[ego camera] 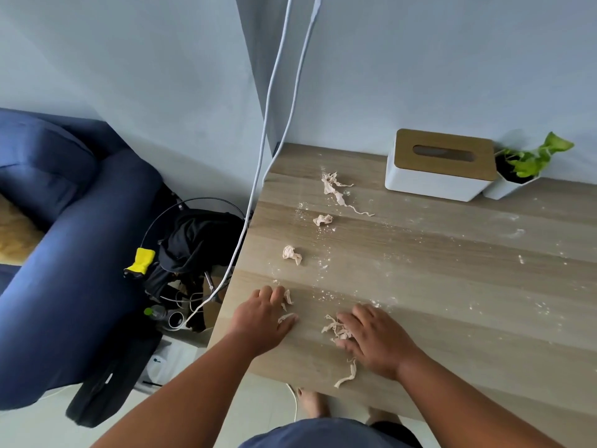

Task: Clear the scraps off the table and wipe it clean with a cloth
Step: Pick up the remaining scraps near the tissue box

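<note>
Both hands are laid on the wooden table (pixel 436 286) near its front-left corner, well apart from the tissue box (pixel 441 164), which is taken here as the landmark; the left hand (pixel 263 313) is set palm down with its fingers curled over small scraps (pixel 287 299), a strip of which is seen under its thumb side, so a pinch on them is shown; the right hand (pixel 376 339) is placed beside it, its fingers bent round a shredded clump of scraps (pixel 336 329) that is pressed against the table top; a loose twisted strip (pixel 347 375) is left on the table just nearer than that hand, far from the tissue box; between the hands and the tissue box a crumpled ball (pixel 292 254) is seen, then a smaller ball (pixel 323 219) nearer the box, and a long torn shred (pixel 337 190) just left of the box; white crumbs (pixel 512 218) are scattered over the surface in front of the box; a potted plant (pixel 525 166) is stood touching the right end of the box, against the wall; a blue sofa (pixel 64 253) and white cables (pixel 258 176) are seen well to the left of the box, off the table; whether a cloth is in view cannot be told
</note>
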A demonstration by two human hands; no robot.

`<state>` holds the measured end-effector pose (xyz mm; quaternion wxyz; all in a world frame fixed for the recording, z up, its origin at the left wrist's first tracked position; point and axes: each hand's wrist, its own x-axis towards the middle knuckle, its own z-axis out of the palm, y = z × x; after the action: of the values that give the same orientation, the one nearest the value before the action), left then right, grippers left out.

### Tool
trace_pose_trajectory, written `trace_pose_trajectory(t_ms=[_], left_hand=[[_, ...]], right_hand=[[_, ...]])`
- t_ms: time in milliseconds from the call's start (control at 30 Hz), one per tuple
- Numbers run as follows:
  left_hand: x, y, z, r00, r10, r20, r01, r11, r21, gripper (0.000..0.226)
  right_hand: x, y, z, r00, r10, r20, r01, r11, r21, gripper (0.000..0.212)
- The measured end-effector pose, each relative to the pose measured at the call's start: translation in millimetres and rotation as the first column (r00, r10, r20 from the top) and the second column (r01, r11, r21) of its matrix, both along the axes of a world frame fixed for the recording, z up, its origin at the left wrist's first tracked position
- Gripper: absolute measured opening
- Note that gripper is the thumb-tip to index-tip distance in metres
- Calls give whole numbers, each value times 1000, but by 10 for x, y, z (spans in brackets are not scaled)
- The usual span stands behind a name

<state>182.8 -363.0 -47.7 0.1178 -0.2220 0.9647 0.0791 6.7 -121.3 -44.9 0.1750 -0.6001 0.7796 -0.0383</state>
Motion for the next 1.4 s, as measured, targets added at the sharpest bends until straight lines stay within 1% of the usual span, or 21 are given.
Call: trace_pose_trajectory(t_ms=[100,167,233,267,333,400,467,533,600,667,733,800,833,933,967,1033,1100,1167,1233,1333,1400], left_hand=[[-18,-9,6,1000,-15,-2,15,1000,5,80],[-34,-4,10,1000,-21,-13,21,1000,7,85],[-57,13,31,999,-38,-6,38,999,-5,91],[-67,29,42,999,-49,12,49,999,-17,93],[-81,64,56,996,-75,41,77,996,-50,92],[-84,83,70,994,-107,31,109,990,-86,83],[-82,93,76,987,-162,0,160,978,-132,70],[-78,105,47,973,-219,-71,202,961,-190,51],[-91,113,24,961,-240,-136,209,955,-208,32],[-109,112,5,959,-235,-158,201,958,-205,21],[-132,108,6,967,-214,-137,189,967,-173,22],[-148,99,20,973,-213,-87,197,966,-169,29],[-148,95,31,974,-217,-63,204,965,-162,31],[-137,91,124,984,-180,-17,179,982,-59,28],[-142,91,145,989,-149,-24,149,989,-21,30],[-153,73,155,997,-71,15,70,997,35,37],[-168,49,158,1000,-25,12,23,996,90,37],[-157,22,187,1000,-11,-14,13,990,138,32],[-138,11,214,998,-43,-47,51,980,190,28],[-155,8,280,995,95,-43,-78,951,298,8],[-167,5,306,992,113,-53,-89,942,323,8]], right_hand=[[-25,75,0,999,43,33,-43,999,4,90],[-24,127,1,996,84,1,-84,996,-10,107],[-2,152,6,994,104,-39,-105,994,-38,116],[13,161,3,993,108,-58,-110,993,-51,116],[41,168,-27,986,115,-124,-126,988,-88,110],[71,152,-71,975,101,-200,-129,982,-136,99],[96,105,-98,965,74,-250,-121,977,-178,84],[120,52,-112,958,56,-280,-117,971,-208,66],[136,8,-107,953,41,-300,-111,970,-219,50],[146,-19,-112,950,28,-311,-106,966,-237,39],[159,-33,-124,950,18,-310,-103,961,-257,30],[167,-46,-138,954,11,-298,-94,960,-263,23],[168,-52,-141,958,5,-286,-84,961,-263,20],[140,-81,-84,973,-21,-230,-35,971,-235,21],[131,-99,-46,980,-31,-197,-12,977,-211,22],[114,-133,47,991,-63,-118,46,989,-143,24],[90,-164,93,996,-87,-30,85,995,-59,29],[69,-157,98,989,-135,56,134,990,32,33],[58,-124,96,979,-176,106,169,983,71,30],[68,-100,142,969,-204,142,193,977,87,33],[47,-97,182,959,-232,161,221,972,86,33]])
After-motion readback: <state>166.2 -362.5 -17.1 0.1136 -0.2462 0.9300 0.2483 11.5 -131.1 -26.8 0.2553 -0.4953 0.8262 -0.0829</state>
